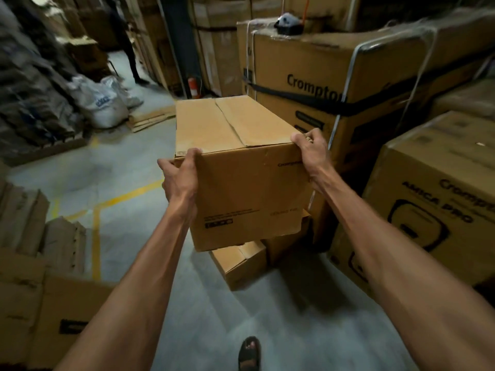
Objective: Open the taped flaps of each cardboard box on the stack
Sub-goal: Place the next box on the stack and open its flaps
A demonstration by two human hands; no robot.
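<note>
Left grip [179,178] at nine o'clock and right grip [310,151] at three clasp the box [241,188] by its top corners, seemingly positioning it; its closed flaps [227,121] need prying next.

Dim warehouse light, murky shadowed corners, motion blur at left, wide-angle bending toward the edges

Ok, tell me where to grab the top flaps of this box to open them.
Grab at the near end of the centre seam, from above. The left flap and right flap hinge along the side edges of the box, and the seam gapes slightly there, so fingers can likely hook under. The left hand and right hand grip the near top corners; free one first.
</note>
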